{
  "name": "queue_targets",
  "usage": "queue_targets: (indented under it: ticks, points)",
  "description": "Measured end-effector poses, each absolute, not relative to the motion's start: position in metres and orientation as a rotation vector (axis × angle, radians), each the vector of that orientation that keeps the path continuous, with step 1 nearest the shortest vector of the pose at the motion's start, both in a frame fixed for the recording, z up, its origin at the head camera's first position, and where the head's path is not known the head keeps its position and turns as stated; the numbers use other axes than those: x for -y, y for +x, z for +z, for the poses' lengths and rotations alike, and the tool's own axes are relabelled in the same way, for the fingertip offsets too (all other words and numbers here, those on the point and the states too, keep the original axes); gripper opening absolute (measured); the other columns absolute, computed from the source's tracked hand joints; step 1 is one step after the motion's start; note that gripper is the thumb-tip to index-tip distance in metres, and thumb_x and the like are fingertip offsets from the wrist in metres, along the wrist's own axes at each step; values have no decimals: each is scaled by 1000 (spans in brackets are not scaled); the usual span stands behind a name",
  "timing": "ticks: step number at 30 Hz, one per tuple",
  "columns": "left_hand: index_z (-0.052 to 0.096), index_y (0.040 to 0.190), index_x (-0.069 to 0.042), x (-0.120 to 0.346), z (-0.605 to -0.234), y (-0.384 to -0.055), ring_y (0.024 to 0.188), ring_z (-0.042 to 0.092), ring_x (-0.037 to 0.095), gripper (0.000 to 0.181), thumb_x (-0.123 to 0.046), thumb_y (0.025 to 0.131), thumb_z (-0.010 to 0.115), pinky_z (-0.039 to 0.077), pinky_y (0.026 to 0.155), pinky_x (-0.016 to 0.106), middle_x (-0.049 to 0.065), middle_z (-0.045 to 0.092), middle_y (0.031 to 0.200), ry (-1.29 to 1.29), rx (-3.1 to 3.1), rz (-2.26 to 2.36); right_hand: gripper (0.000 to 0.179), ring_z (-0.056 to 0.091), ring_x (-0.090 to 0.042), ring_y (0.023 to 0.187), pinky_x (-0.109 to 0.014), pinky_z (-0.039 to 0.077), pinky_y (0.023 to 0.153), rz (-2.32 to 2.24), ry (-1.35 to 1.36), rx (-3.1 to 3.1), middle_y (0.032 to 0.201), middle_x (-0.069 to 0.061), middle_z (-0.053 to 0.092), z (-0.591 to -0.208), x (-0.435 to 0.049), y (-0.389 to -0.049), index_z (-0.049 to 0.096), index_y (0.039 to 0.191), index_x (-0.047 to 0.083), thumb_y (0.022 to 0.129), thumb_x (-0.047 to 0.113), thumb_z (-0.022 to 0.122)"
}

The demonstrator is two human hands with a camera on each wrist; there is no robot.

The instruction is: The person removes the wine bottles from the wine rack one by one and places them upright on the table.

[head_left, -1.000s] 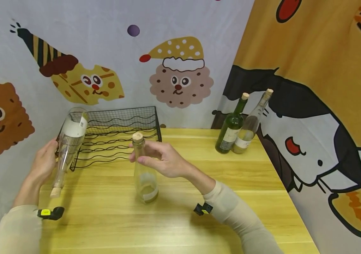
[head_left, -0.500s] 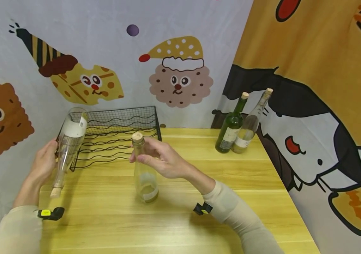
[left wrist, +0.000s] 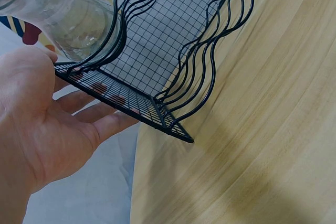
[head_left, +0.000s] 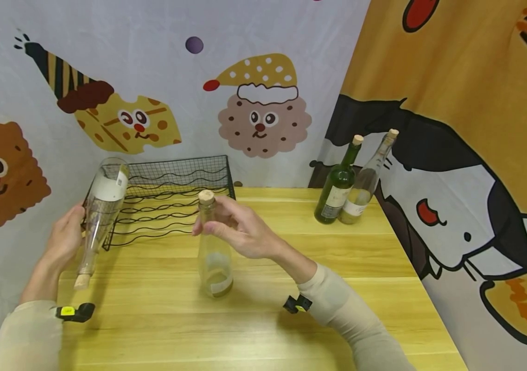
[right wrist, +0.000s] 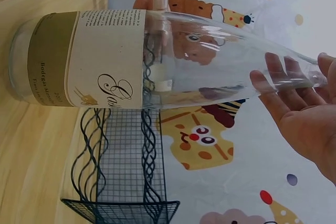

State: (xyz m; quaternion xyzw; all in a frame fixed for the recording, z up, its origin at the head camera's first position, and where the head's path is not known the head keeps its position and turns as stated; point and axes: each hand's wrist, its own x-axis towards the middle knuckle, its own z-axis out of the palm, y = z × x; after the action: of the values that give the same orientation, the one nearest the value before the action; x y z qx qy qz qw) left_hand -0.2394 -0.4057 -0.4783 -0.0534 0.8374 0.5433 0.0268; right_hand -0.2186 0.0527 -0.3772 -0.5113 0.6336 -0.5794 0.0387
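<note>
My right hand [head_left: 244, 229] holds a clear corked wine bottle [head_left: 216, 257] by its neck, thumb on the near side and fingers round the far side. This bottle stands nearly upright at the table's middle; its cream and olive label [right wrist: 105, 59] shows in the right wrist view. At the left, my left hand [head_left: 64, 234] rests against the mesh end of a black wire wine rack [head_left: 175, 178]. In the left wrist view its fairly straight fingers [left wrist: 113, 124] lie along the outside of that panel. Another clear corked bottle [head_left: 107, 190] lies in the rack's left end, neck towards me.
A green wine bottle [head_left: 337, 188] and a clear one [head_left: 362, 188], both corked, stand together at the table's back right. Printed cloth [head_left: 263, 31] hangs behind the wooden table [head_left: 337, 278] and along its right side.
My right hand and the bottle it holds have shifted slightly to the right in the last half second. The left hand, the rack and the other bottles stay put.
</note>
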Motion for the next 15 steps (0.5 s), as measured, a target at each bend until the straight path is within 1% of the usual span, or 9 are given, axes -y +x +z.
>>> queue_targets:
  ticks: [6,13,15]
  points:
    - [-9,180,-8,407,-479,-239,173,-17,48,74,-50,122,8,15,129,89,20,-18,187,-147,-2585,1675,43,79,-43,113,-44,70,109,-1783,-1479,-1993,118,-33,77,-370,-62,-219,48,156,-9,113,-8,55]
    - [-10,180,-10,409,-481,-240,172,-17,50,76,-54,121,8,15,128,89,19,-18,187,-157,-2588,1648,31,81,-42,110,-44,72,104,-1822,-1465,-2059,117,-32,77,-365,-73,-223,57,143,-11,112,-8,57]
    - [-9,180,-10,409,-481,-240,172,-16,51,76,-55,121,8,16,128,90,19,-18,187,-163,-2587,1647,30,81,-40,109,-46,73,99,-1829,-1464,-2076,116,-31,77,-364,-78,-224,58,142,-11,112,-8,56]
